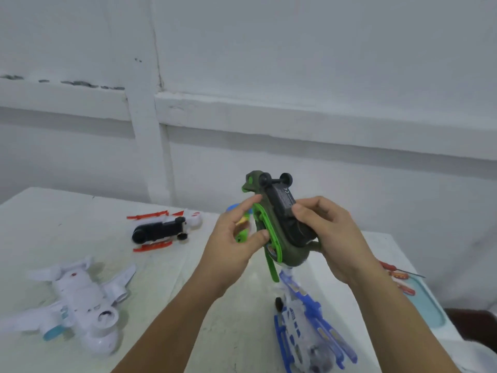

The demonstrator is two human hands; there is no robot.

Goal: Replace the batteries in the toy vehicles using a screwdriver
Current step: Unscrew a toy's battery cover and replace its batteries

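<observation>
Both hands have the green toy helicopter (279, 224) up above the table (188, 278), belly showing: left hand (236, 238) pinches its green skid, right hand (330, 235) curls round the black underside.

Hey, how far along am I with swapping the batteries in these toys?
Done: nothing confirmable; no loose batteries or covers show. In hand: left hand and right hand hold the dark green toy helicopter belly-up, black underside apparently closed. Remaining: red-handled screwdrivers lie unheld on the teal tray; white plastic plane, blue-and-white helicopter, red-and-white helicopter wait.
</observation>
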